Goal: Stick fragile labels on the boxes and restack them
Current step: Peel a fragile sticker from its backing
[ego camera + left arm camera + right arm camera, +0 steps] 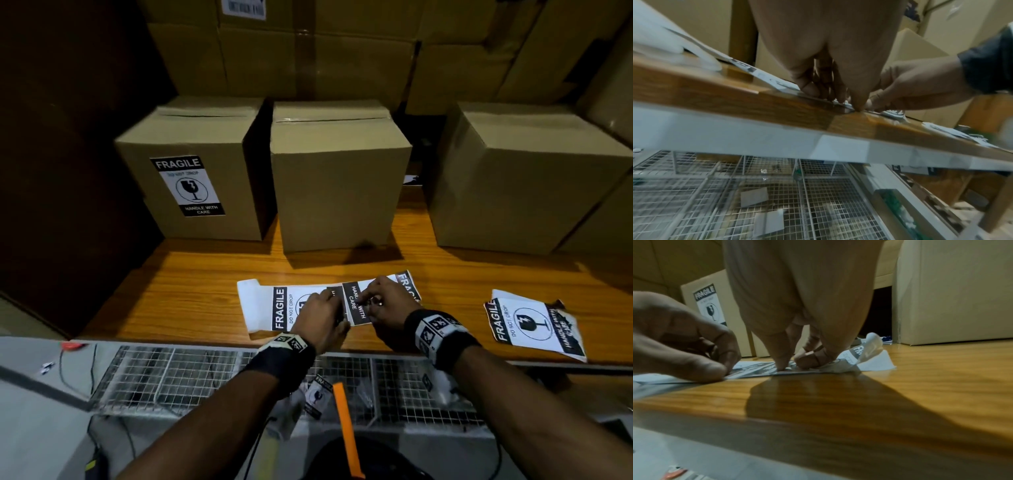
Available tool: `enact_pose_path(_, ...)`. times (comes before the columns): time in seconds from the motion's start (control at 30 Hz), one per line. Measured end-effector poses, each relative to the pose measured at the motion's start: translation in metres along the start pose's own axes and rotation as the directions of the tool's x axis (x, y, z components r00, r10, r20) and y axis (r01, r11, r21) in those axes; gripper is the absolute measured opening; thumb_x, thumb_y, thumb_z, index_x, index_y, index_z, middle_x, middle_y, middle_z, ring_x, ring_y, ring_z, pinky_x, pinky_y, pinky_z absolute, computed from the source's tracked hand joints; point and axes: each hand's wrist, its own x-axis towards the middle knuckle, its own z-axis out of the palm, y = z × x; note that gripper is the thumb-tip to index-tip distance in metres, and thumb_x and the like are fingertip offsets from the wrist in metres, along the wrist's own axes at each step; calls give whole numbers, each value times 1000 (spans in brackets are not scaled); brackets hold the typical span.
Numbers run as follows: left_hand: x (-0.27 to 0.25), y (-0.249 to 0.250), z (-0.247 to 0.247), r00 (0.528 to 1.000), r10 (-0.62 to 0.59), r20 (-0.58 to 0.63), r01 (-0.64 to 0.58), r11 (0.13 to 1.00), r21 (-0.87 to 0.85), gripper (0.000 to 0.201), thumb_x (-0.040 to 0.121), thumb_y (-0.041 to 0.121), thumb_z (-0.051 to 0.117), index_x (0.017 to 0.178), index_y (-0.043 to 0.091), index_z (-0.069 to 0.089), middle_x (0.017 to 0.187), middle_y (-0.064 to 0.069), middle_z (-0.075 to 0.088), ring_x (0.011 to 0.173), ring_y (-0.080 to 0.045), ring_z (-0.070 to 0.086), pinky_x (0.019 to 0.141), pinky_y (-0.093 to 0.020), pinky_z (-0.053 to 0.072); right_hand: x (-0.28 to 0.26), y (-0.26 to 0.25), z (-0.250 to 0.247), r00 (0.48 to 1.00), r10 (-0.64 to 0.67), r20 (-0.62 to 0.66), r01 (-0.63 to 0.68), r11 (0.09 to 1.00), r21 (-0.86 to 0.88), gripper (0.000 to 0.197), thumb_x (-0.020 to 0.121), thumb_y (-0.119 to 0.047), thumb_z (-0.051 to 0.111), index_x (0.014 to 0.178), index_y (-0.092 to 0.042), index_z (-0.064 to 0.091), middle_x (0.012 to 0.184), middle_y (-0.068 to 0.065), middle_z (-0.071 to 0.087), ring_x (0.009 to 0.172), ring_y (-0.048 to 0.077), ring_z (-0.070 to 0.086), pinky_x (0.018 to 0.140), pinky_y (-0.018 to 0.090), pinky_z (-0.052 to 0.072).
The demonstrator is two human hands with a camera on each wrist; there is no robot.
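Note:
A strip of black-and-white fragile labels (270,308) lies flat near the front edge of the wooden table (191,294). My left hand (337,320) holds the strip down, fingers curled and thumb pinching its near edge (719,369). My right hand (368,301) picks at one label (356,303) beside it, thumb and fingertips (781,365) pinched on the paper. The strip's far end curls up (869,348). Three cardboard boxes stand behind: the left box (219,144) carries a fragile label (187,186), while the middle box (337,192) and right box (513,185) show plain fronts.
Loose fragile labels (534,325) lie on the table at the right. More cartons (308,54) are stacked along the back. A wire mesh basket (164,377) hangs below the table's front edge, with a label and an orange strip (346,421) near it.

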Motion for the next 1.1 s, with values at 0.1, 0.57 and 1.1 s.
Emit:
enact_pose_path(0.1,-2,3,3,1000,-1,3,1,998,68,43,93,38,61,118,3,58,119,-18,56,106,-37,51,86,-40,37,1,-2,1,1000,11,8,-12,999,31,12,88,-15,69,97,-22,72,104,-5,48,94,10,50,91,29,47)
enact_pose_path(0.57,-2,11,5,995,-94,34,90,992,92,38,94,36,55,118,6,52,122,-14,50,110,-32,46,88,-38,33,1,0,6,999,2,38,-2,1000,6,12,89,-18,68,100,-19,70,109,-1,44,92,13,49,81,22,35)
enact_pose_path(1.1,-5,15,1,991,-133,-7,132,991,-36,22,94,18,55,85,-1,62,94,-23,59,90,-37,54,80,-40,32,2,-4,12,994,49,94,-47,999,-20,36,76,-35,82,96,-22,55,113,-3,35,107,21,44,97,40,44)
